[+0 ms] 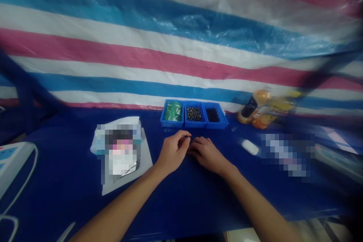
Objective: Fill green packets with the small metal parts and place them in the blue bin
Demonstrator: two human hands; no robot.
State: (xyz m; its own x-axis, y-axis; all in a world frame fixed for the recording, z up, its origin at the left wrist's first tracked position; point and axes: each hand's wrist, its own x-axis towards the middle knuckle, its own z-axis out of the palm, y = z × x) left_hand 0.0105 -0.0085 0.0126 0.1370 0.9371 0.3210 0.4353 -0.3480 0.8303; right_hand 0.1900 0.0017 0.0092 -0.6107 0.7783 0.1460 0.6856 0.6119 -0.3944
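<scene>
In the head view, two bare hands are close together over the middle of a dark blue worktop. The left hand has its thumb and pointing finger bent toward the other hand, with a small gap between them. The right hand has its back facing up and its fingers curled down, so the tips are hard to see. I cannot tell if either hand is grasping something tiny or is just let go. Right behind the hands, three little blue boxes stand in a row, side by side. The left box has shiny green and white bits in it, the middle box has lots of small shiny metal bits, and the right box has tiny dark bits. To the left of the hands, a partly blurred-out packet lies on a white sheet. Over on the right is a smooth white oval thing. Two bottles with yellow and orange on them stand farther back. Behind everything hangs a big sheet with red, white and blue stripes.
</scene>
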